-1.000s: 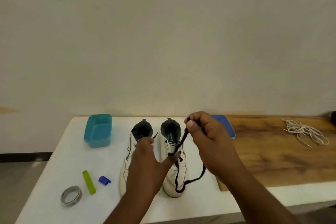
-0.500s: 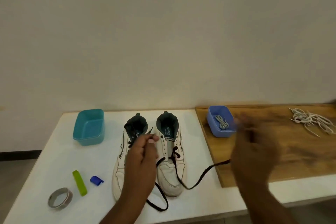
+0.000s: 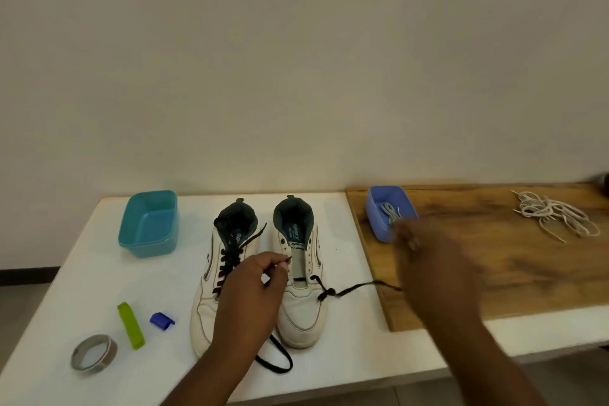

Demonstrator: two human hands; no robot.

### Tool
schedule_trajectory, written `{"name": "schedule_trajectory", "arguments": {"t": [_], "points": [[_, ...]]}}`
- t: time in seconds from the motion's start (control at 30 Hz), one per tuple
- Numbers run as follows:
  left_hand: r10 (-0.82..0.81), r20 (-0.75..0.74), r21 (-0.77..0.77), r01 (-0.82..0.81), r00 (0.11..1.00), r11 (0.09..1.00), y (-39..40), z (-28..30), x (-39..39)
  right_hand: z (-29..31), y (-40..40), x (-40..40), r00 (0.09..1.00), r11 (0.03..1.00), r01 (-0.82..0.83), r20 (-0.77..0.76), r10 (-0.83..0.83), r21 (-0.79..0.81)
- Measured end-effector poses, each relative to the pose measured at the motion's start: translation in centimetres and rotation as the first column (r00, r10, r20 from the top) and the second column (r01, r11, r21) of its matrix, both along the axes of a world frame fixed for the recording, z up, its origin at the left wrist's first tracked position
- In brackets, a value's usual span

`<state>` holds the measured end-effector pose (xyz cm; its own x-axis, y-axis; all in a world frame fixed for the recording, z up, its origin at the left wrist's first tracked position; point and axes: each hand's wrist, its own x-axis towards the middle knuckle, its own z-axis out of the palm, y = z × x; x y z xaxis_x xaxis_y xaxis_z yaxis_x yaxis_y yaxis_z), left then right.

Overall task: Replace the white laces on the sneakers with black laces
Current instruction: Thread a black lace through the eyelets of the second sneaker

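On the white table point(image 3: 82, 273) in front of you stand two white sneakers side by side, toes toward you; the left sneaker point(image 3: 211, 290) is already threaded with a black lace, while the right sneaker point(image 3: 301, 300) has its black lace point(image 3: 349, 290) through the lowest eyelets only; one end trails right toward the wooden board point(image 3: 494, 273), and a loop lies on the table by the toe; your left hand point(image 3: 253, 290) pinches the lace tip between thumb and fingertips just at the right sneaker's left row of eyelets; your right hand point(image 3: 428, 260) is blurred over the board's left part, and I cannot tell how its fingers lie or whether it holds the lace; white laces point(image 3: 553, 216) lie heaped on the board's far right; a blue tub point(image 3: 379, 217) with a grey lace sits at the board's far left corner; a teal tub point(image 3: 148, 224), green clip point(image 3: 131, 325), small blue piece point(image 3: 161, 320) and tape roll point(image 3: 94, 353) lie left of the sneakers.
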<state>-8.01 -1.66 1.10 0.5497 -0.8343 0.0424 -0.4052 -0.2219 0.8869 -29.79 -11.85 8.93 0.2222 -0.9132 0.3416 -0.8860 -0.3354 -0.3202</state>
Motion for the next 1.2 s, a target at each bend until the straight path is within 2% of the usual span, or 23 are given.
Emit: {"name": "schedule_trajectory", "arguments": {"t": [0.03,0.07,0.13,0.17,0.23,0.3,0.33,0.43,0.5,0.63,0.73,0.8,0.9,1.03,1.2], "points": [[-0.019,0.045,0.041,0.017,0.999,0.999,-0.1,-0.4,0.0,-2.8,0.3,1.0,0.992,0.976,-0.012,-0.117,0.038,0.217],[-0.030,0.095,0.073,0.023,0.995,0.997,-0.1,-0.6,0.0,-5.2,0.4,1.4,0.974,0.914,0.050,-0.222,0.045,0.403],[-0.036,0.171,0.096,0.019,0.985,0.995,-0.2,-1.0,0.0,-6.7,0.2,1.7,0.950,0.902,0.072,-0.304,0.068,0.427],[-0.038,0.190,0.095,0.020,0.981,0.995,-0.3,-1.0,-0.1,-7.3,-0.3,1.7,0.961,0.927,0.070,-0.275,0.037,0.369],[-0.053,0.219,0.098,0.032,0.974,0.995,-0.4,-1.1,-0.1,-7.2,0.8,3.9,0.992,0.979,-0.060,-0.101,0.080,0.195],[-0.070,0.258,0.108,0.044,0.964,0.993,-0.7,-1.2,-0.2,-7.3,1.4,6.2,0.986,0.977,-0.162,0.067,0.154,0.138],[-0.070,0.274,0.110,0.041,0.959,0.993,-0.8,-1.2,-0.2,-7.6,1.4,7.1,0.979,0.967,-0.184,0.117,0.165,0.177],[-0.033,0.298,0.095,0.005,0.954,0.996,-1.3,-1.3,-0.2,-9.7,1.8,8.8,0.984,0.905,-0.175,0.092,0.151,0.387],[-0.031,0.315,0.095,0.001,0.949,0.995,-1.5,-1.8,0.1,-10.6,1.6,9.1,0.986,0.884,-0.159,0.113,0.122,0.439],[-0.055,0.355,0.099,0.021,0.933,0.995,-2.2,-2.9,0.3,-11.2,1.1,8.6,0.973,0.898,-0.174,0.212,0.093,0.405],[-0.069,0.459,0.127,0.011,0.886,0.992,-2.7,-3.0,-0.1,-11.5,1.2,8.5,0.968,0.908,-0.179,0.234,0.093,0.378],[-0.084,0.521,0.165,-0.004,0.849,0.986,-3.1,-3.1,-0.6,-11.8,1.0,8.2,0.948,0.903,-0.190,0.311,0.067,0.385],[-0.127,0.564,0.238,-0.013,0.816,0.971,-3.4,-3.1,-1.7,-12.0,1.0,7.4,0.903,0.878,-0.212,0.429,0.008,0.430],[-0.192,0.612,0.315,-0.014,0.767,0.949,-4.0,-3.0,-2.6,-12.0,1.0,6.8,0.862,0.845,-0.248,0.506,-0.031,0.474],[-0.148,0.599,0.300,-0.048,0.787,0.953,-4.1,-3.3,-2.8,-11.8,0.6,6.4,0.823,0.772,-0.309,0.563,-0.074,0.554]]}}
